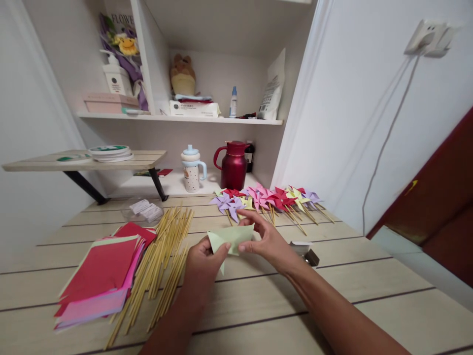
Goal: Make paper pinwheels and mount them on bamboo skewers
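Note:
Both hands hold one folded sheet of pale green paper [232, 236] a little above the wooden table [332, 301]. My left hand [204, 264] pinches its lower left edge between thumb and fingers. My right hand [266, 240] grips its right side, fingers curled over the top edge. A stack of red and pink paper sheets [101, 278] lies to the left. Beside it is a spread of thin wooden sticks [162, 261]. Several finished paper pinwheels [266, 199] on sticks lie in a row behind the hands.
A small box [306, 251] sits just right of my right hand. A red thermos jug [234, 165] and a pale cup with a lid [192, 170] stand at the back. Clear packets [146, 211] lie behind the sticks. Shelves above hold bottles and boxes. A white wall with a cable runs along the right.

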{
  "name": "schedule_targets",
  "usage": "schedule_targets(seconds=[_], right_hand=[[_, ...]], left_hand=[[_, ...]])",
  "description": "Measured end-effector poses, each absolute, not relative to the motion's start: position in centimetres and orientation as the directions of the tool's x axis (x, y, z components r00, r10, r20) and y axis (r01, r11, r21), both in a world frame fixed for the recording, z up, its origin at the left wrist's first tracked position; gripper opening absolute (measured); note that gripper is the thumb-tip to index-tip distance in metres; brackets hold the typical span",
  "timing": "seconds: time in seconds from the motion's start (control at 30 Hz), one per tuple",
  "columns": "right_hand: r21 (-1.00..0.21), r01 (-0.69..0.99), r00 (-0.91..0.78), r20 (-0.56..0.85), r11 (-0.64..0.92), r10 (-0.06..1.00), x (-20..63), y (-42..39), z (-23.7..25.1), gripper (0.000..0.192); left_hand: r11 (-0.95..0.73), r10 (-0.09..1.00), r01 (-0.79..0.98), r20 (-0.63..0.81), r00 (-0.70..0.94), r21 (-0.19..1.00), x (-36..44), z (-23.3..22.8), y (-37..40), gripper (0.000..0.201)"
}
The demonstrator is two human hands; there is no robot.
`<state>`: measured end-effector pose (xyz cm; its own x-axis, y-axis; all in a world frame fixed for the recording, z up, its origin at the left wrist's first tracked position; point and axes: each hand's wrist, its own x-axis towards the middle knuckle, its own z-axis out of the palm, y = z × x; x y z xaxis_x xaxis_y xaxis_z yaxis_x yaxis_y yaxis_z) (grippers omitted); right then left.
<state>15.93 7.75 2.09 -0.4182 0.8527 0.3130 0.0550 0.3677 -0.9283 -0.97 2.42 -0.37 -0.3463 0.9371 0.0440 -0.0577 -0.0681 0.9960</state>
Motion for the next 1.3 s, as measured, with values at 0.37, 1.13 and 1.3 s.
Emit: schedule_targets(seconds=[0.37, 1.13, 1.3], right_hand=[[-0.866, 0.218, -0.359, 0.357, 0.450, 0.862, 15.4, 7.1, 3.0, 0.015], [-0.849, -0.514, -0.220, -0.008, -0.123, 0.975, 13.0, 6.6, 0.9, 0.044], [-0.859, -0.478, -0.286, -0.046, -0.184, 0.957, 12.5, 5.9, 0.7, 0.042]], left_hand=[[-0.253, 0.885, 0.157, 0.294, -0.362, 0.955, -0.2, -0.3, 2.0, 0.007], [0.063, 0.991, -0.314, -0.095, -0.090, 0.947, 0.6, 1.4, 0.6, 0.055], [0.095, 0.986, -0.358, -0.137, -0.094, 0.929, 0.2, 0.8, 1.0, 0.047]])
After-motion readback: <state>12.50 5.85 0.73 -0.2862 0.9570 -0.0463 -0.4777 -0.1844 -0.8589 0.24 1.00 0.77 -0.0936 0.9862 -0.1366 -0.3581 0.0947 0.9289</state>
